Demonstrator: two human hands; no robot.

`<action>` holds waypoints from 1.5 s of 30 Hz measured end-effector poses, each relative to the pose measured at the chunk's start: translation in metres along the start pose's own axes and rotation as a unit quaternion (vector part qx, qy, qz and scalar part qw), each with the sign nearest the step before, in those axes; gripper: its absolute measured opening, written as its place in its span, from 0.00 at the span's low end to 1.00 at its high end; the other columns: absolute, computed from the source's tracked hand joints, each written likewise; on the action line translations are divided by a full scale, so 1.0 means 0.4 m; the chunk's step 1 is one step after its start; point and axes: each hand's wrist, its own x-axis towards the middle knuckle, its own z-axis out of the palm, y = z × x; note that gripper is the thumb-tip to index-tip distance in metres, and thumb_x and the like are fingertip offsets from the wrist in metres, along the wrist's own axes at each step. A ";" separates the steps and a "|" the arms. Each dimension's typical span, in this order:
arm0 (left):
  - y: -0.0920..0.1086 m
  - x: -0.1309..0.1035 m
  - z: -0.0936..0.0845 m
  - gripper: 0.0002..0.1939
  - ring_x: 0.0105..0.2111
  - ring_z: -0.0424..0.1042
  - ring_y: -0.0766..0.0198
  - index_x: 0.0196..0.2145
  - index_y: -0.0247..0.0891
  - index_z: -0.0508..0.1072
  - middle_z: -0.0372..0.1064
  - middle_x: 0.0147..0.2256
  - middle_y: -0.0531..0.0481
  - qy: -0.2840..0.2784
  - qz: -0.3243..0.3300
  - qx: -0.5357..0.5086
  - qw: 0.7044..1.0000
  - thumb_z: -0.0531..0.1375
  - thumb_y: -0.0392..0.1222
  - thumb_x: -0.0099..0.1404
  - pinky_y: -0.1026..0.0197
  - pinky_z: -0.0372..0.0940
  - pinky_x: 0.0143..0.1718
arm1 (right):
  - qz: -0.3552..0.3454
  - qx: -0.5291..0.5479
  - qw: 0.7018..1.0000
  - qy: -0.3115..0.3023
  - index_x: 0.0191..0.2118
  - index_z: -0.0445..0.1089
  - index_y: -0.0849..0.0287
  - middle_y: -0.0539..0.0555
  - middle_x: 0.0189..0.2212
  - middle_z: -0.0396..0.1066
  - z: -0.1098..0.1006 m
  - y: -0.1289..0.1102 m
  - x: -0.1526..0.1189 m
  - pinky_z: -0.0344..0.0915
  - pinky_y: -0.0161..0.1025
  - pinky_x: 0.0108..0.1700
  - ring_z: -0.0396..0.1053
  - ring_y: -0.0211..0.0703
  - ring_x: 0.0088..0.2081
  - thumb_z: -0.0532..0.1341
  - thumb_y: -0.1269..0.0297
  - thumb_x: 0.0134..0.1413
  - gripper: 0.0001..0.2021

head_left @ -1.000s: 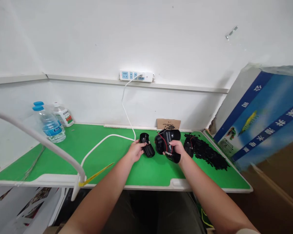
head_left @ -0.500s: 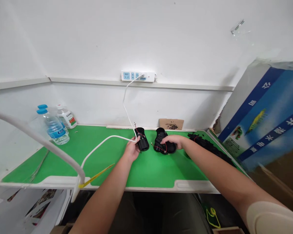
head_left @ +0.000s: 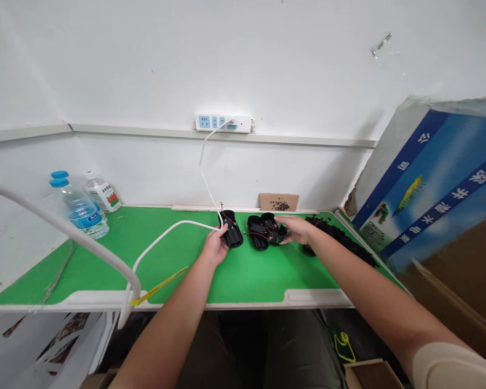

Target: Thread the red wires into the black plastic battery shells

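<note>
My left hand (head_left: 215, 246) is closed around the lower left side of a black plastic shell (head_left: 234, 236) with a thin red wire near its top, thumb on top of it. My right hand (head_left: 295, 229) curls around the right end of another black plastic shell (head_left: 278, 235). That one lies against a third black shell (head_left: 260, 241), and a red wire crosses between them. Both pieces rest on the green mat (head_left: 243, 281). What the parts belong to I cannot tell.
A black heap of shells (head_left: 344, 240) lies at the right. Small dark screws sit on cardboard (head_left: 279, 202) at the back. A white flexible arm (head_left: 85, 243) crosses the left, near water bottles (head_left: 87, 213). A power strip (head_left: 223, 123) hangs on the wall; a blue box (head_left: 437, 178) stands right.
The two black shells under my right hand have come apart to lie side by side. My right hand has shifted from on top of them to the right end. My left hand still holds its shell.
</note>
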 end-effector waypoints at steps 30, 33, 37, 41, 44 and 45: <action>-0.005 -0.015 0.129 0.20 0.34 0.71 0.61 0.44 0.40 0.65 0.70 0.35 0.50 -0.142 0.003 0.010 0.990 0.60 0.31 0.52 0.53 0.68 0.40 | -0.500 -0.128 0.856 0.015 0.44 0.68 0.58 0.53 0.32 0.63 0.157 0.009 0.008 0.66 0.33 0.28 0.64 0.35 0.29 0.60 0.65 0.51 0.13; -0.017 -0.013 0.116 0.23 0.35 0.71 0.60 0.45 0.40 0.64 0.69 0.36 0.49 -0.164 -0.016 0.017 0.986 0.59 0.29 0.50 0.49 0.68 0.42 | -0.426 -0.012 0.904 -0.007 0.38 0.68 0.60 0.51 0.29 0.63 0.165 0.046 0.017 0.68 0.34 0.24 0.64 0.35 0.25 0.62 0.60 0.49 0.11; -0.021 -0.019 0.116 0.28 0.37 0.71 0.59 0.49 0.41 0.63 0.67 0.40 0.49 -0.185 -0.034 0.036 0.982 0.60 0.27 0.49 0.48 0.68 0.42 | -0.365 0.051 0.929 -0.003 0.31 0.69 0.61 0.50 0.28 0.63 0.169 0.059 0.004 0.70 0.35 0.22 0.65 0.34 0.23 0.66 0.58 0.43 0.12; -0.024 -0.023 0.118 0.32 0.35 0.71 0.59 0.52 0.44 0.60 0.67 0.40 0.49 -0.196 -0.046 0.037 0.979 0.60 0.27 0.50 0.49 0.69 0.39 | -0.313 0.070 0.947 -0.010 0.29 0.69 0.62 0.49 0.24 0.65 0.164 0.046 -0.004 0.66 0.33 0.19 0.65 0.33 0.19 0.67 0.59 0.42 0.12; -0.029 -0.023 0.114 0.34 0.34 0.71 0.60 0.54 0.45 0.59 0.67 0.39 0.49 -0.208 -0.050 0.044 0.976 0.60 0.27 0.51 0.50 0.69 0.38 | -0.289 0.073 0.954 -0.024 0.28 0.70 0.62 0.48 0.22 0.65 0.159 0.044 -0.003 0.64 0.31 0.20 0.64 0.32 0.19 0.67 0.59 0.43 0.12; -0.031 -0.022 0.112 0.34 0.34 0.71 0.60 0.54 0.45 0.59 0.67 0.39 0.49 -0.212 -0.051 0.045 0.975 0.59 0.27 0.50 0.51 0.69 0.38 | -0.283 0.077 0.956 -0.026 0.29 0.70 0.63 0.48 0.21 0.65 0.157 0.045 -0.002 0.64 0.31 0.20 0.64 0.32 0.19 0.67 0.59 0.43 0.12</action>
